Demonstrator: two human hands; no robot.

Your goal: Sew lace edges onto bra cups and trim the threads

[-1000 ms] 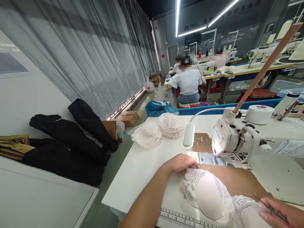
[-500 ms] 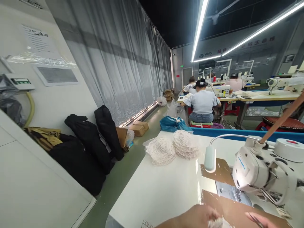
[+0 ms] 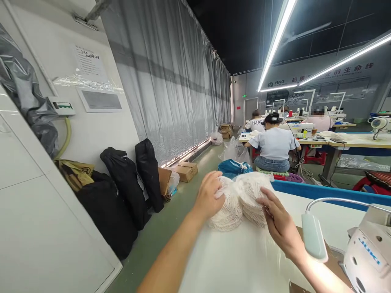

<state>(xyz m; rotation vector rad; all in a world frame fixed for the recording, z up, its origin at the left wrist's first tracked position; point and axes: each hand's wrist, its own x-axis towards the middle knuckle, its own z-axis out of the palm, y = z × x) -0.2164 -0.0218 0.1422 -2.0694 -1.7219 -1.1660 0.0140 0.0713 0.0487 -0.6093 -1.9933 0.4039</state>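
Observation:
Two stacks of white lace pieces stand side by side on the white table point(image 3: 226, 260). My left hand point(image 3: 210, 194) reaches to the left stack point(image 3: 227, 215), its fingers curled on a white lace piece at the top. On the right stack point(image 3: 255, 211) lies another lace piece point(image 3: 253, 187), and my right hand point(image 3: 279, 217) holds its right edge between thumb and fingers. The white fabric spans the gap between my hands.
A lamp point(image 3: 314, 236) on a bent metal neck and a white sewing machine point(image 3: 369, 252) stand at the right. A blue bag point(image 3: 233, 167) lies beyond the stacks. Farther back, a person point(image 3: 275, 142) sits at another table. Black bundles point(image 3: 106, 211) lean at the left.
Both hands have moved from the sewing machine area up to the lace stacks. The small tool seen at my right hand no longer shows. The view has turned, shifting the machine rightward.

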